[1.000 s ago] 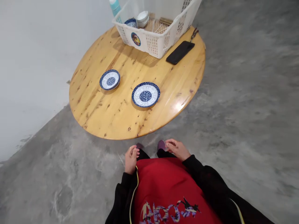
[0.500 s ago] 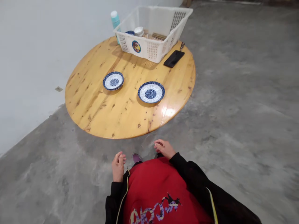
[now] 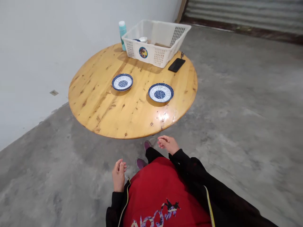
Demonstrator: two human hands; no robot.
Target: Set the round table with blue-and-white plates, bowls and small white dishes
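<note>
Ahead of right hand (image 3: pixel 169 144), plate (image 3: pixel 161 92), perhaps single

A single head-worn camera supplies the view. Mounting position: above the wearer's red shirt (image 3: pixel 163 189), which occupies the near edge. Facing: forward and steeply down. The left hand (image 3: pixel 118 173) and right hand (image 3: pixel 168 144) fall within near range; the round table (image 3: pixel 106 116) lies beyond. Field limits: pale wall (image 3: pixel 35 47) at left, concrete floor (image 3: pixel 236 110) at right, corrugated panel (image 3: pixel 246 12) at far right.
</note>
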